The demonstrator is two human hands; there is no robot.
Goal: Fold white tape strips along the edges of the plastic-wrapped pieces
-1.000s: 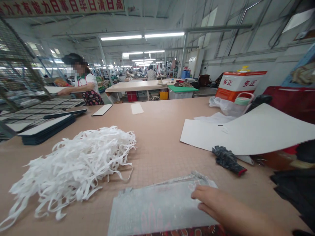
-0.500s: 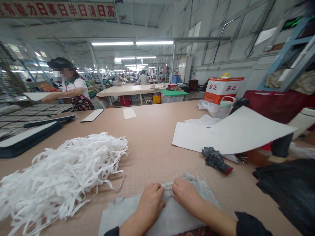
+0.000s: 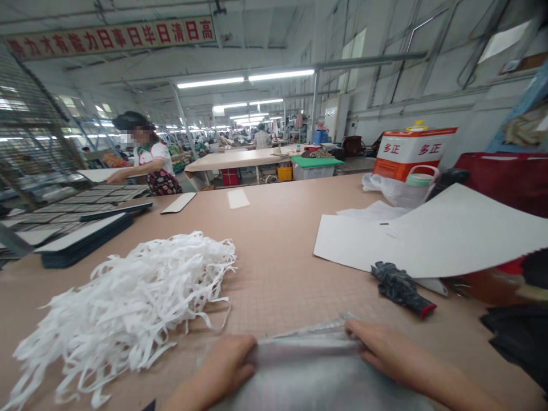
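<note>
A thin grey translucent plastic bag [image 3: 314, 371] stretches between my two hands at the near edge of the table. My left hand [image 3: 231, 359] is closed on its left upper corner, thumb toward the middle. At the right upper corner, my right hand [image 3: 379, 345] pinches the edge of the plastic. The top edge runs nearly straight from one hand to the other, and the lower part leaves the picture. Left of my left hand lies a large heap of white fabric strips [image 3: 141, 297]. A dark knitted glove [image 3: 402, 288] with a red cuff rests beyond my right hand.
A large white sheet [image 3: 428, 234] curves over the table's right side, near a white-and-orange box [image 3: 413, 151]. Stacked dark-edged panels [image 3: 85, 240] sit at the left. Across the table's left corner, a co-worker [image 3: 152, 160] holds a pale panel. Black material [image 3: 518, 342] lies at the right edge.
My hands have moved apart, from close together at the middle to the two upper corners, pulling the plastic bag taut between them. The view has turned slightly left.
</note>
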